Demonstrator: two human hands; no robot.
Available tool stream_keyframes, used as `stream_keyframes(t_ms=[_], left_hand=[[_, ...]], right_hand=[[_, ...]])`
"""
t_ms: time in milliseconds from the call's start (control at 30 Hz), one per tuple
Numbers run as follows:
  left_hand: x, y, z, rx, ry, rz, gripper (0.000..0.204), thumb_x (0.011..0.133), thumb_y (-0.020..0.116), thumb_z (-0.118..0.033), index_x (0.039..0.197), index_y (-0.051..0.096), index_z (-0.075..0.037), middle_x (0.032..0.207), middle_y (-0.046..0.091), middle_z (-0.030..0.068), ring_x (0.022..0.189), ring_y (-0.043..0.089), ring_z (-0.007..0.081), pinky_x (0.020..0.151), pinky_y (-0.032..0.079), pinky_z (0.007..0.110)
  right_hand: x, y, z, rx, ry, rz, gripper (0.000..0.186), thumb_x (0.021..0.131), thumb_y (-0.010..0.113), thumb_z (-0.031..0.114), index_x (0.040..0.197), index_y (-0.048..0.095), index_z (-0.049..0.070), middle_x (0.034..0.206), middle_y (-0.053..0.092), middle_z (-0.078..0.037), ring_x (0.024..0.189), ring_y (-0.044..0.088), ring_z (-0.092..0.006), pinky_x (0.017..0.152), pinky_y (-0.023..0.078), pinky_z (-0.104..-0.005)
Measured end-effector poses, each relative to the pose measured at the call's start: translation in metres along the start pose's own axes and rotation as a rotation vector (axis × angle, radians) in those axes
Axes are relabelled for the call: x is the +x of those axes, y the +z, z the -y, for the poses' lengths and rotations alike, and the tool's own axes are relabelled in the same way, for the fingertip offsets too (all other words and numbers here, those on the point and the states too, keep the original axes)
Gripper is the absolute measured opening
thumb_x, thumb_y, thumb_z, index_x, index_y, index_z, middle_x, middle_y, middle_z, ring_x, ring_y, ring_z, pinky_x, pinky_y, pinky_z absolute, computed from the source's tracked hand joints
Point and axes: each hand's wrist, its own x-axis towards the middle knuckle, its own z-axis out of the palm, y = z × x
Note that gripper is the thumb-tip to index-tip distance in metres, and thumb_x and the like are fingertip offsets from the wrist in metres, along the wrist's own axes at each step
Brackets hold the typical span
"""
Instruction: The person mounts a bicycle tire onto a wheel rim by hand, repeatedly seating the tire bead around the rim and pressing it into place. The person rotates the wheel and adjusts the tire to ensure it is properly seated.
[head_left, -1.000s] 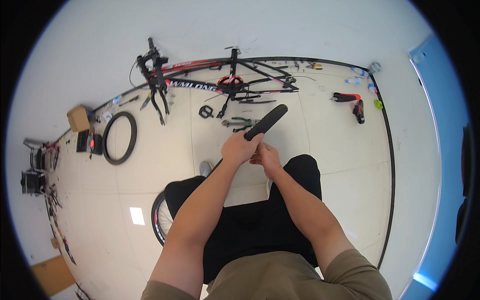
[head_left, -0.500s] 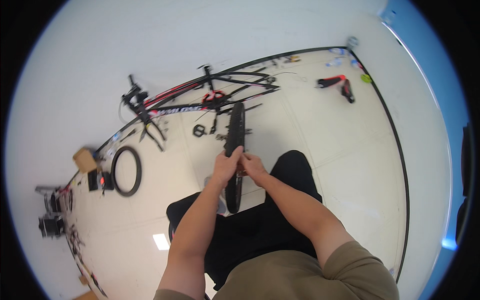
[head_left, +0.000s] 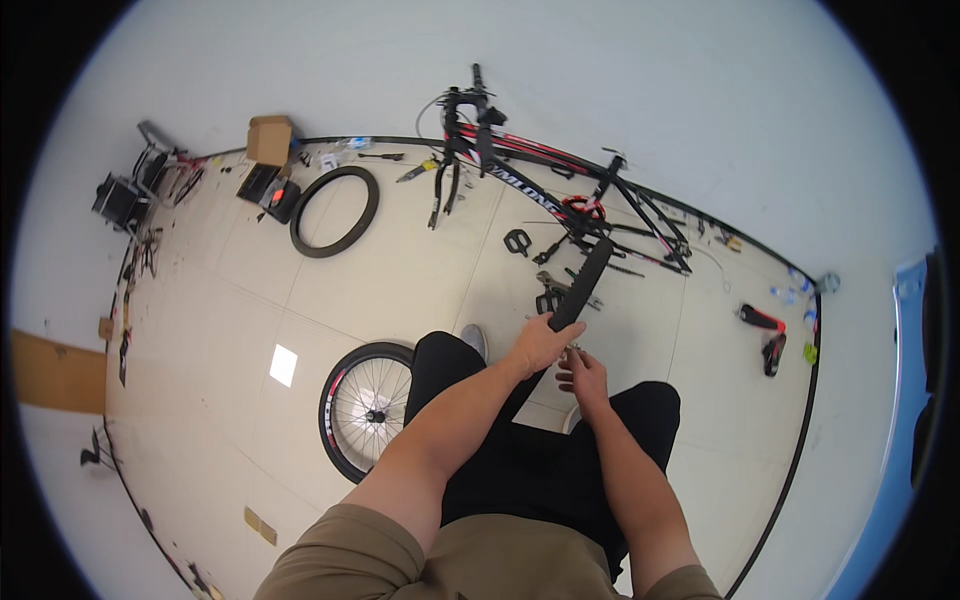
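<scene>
One black tyre (head_left: 586, 283) shows edge-on before the knees (head_left: 446, 356) in the head view: the left hand (head_left: 546, 342) wraps round it; the right hand (head_left: 584, 379) curls beside it, whether pinching anything I cannot tell. Much seems left in parts: a spoked wheel (head_left: 376, 415) has rubber fitted, but the bicycle frame (head_left: 528, 188) bears no wheels and a loose tyre (head_left: 373, 197) lies on the floor (head_left: 258, 312).

Over there, the bicycle frame (head_left: 528, 188) lines the wall (head_left: 650, 90) beyond the hand-held tyre (head_left: 584, 285); a loose tyre (head_left: 296, 224) lies left, a wheel (head_left: 327, 420) nearer, perhaps a saddle (head_left: 763, 319) right.
</scene>
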Motion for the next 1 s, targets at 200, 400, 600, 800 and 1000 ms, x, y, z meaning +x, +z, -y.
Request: stream_keyframes(t_ms=[200, 400, 600, 800, 1000], left_hand=[[-0.031, -0.012, -0.013, -0.036, 0.087, -0.242, 0.069, 0.082, 0.082, -0.047, 0.121, 0.062, 0.007, 0.099, 0.071, 0.0194, 0.091, 0.070, 0.0263, 0.081, 0.056, 0.037], [-0.012, -0.028, 0.015, -0.131, 0.089, -0.183, 0.053, 0.078, 0.078, -0.025, 0.116, 0.061, 0.006, 0.084, 0.070, 0.0149, 0.073, 0.068, 0.0221, 0.067, 0.056, 0.033], [0.000, -0.038, 0.029, -0.401, -0.014, -0.133, 0.034, 0.079, 0.071, -0.012, 0.108, 0.063, 0.003, 0.071, 0.065, 0.0076, 0.052, 0.058, 0.0150, 0.048, 0.048, 0.032], [-0.006, -0.044, 0.019, -0.451, -0.035, -0.153, 0.019, 0.082, 0.073, -0.009, 0.092, 0.058, -0.002, 0.066, 0.058, 0.0042, 0.052, 0.058, 0.0143, 0.047, 0.048, 0.030], [-0.006, -0.038, 0.035, -0.172, 0.175, -0.351, 0.041, 0.082, 0.079, -0.017, 0.111, 0.055, -0.003, 0.080, 0.063, 0.0075, 0.060, 0.061, 0.0154, 0.053, 0.051, 0.033]], right_hand=[[0.001, -0.005, -0.023, -0.109, 0.060, -0.045, 0.045, 0.103, 0.057, 0.032, 0.133, 0.060, 0.000, 0.111, 0.070, -0.014, 0.083, 0.071, -0.0230, 0.068, 0.057, -0.0341], [-0.011, 0.006, -0.033, -0.157, 0.040, -0.071, 0.040, 0.103, 0.058, 0.028, 0.130, 0.062, -0.001, 0.106, 0.071, -0.014, 0.081, 0.072, -0.0228, 0.067, 0.057, -0.0342], [-0.020, 0.009, -0.047, -0.134, 0.061, -0.067, 0.040, 0.101, 0.059, 0.024, 0.131, 0.061, -0.003, 0.106, 0.071, -0.014, 0.082, 0.071, -0.0222, 0.068, 0.056, -0.0328], [-0.022, 0.014, -0.043, -0.170, 0.059, -0.084, 0.041, 0.098, 0.060, 0.020, 0.132, 0.061, -0.003, 0.106, 0.071, -0.013, 0.082, 0.071, -0.0206, 0.068, 0.056, -0.0326], [-0.026, 0.016, -0.036, -0.045, -0.081, -0.085, 0.039, 0.098, 0.060, 0.016, 0.131, 0.060, -0.005, 0.103, 0.072, -0.013, 0.081, 0.070, -0.0194, 0.067, 0.056, -0.0321]])
